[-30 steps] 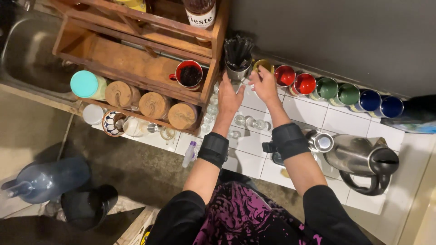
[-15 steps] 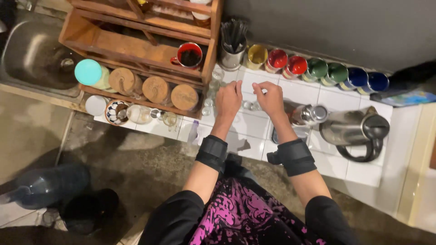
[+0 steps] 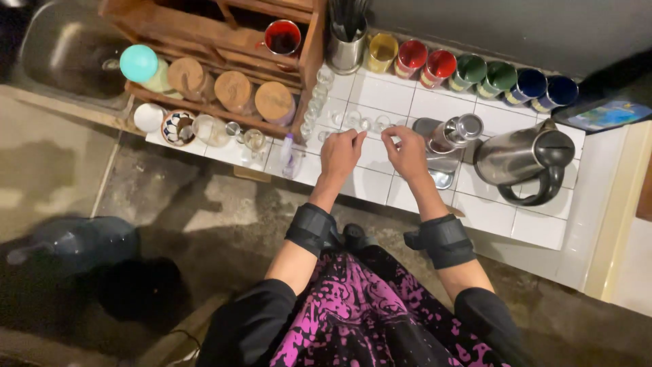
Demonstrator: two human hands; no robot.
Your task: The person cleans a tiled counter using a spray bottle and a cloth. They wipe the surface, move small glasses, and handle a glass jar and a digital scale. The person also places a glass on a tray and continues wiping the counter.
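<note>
Both hands are being held over the white tiled desk [image 3: 380, 92], just above the centre of the frame. The left hand [image 3: 339, 153] is being kept loosely curled, its fingertips [image 3: 358, 138] being pinched toward a small clear glass [image 3: 367, 124]; whether the glass is actually being gripped cannot be told. The right hand [image 3: 407, 153] is likewise being kept curled, its fingertips [image 3: 388, 134] being held just beside another small clear glass [image 3: 382, 122]; a firm grip cannot be confirmed. Black wrist straps are being worn on both forearms.

More small glasses [image 3: 319, 102] are being kept in a row running up toward the metal utensil cup [image 3: 345, 51] at top centre. A line of coloured mugs [image 3: 468, 68], yellow, red, green and blue, is being kept along the upper right edge of the desk. A steel kettle [image 3: 519, 160] is being kept at right, with a smaller metal pot [image 3: 448, 136] just beside the right hand. A wooden rack [image 3: 204, 34] is being occupied at upper left by a red mug [image 3: 282, 37], and cork-lidded jars [image 3: 234, 92] are being stored below it. A sink [image 3: 61, 51] is being shown in the upper left corner.
</note>
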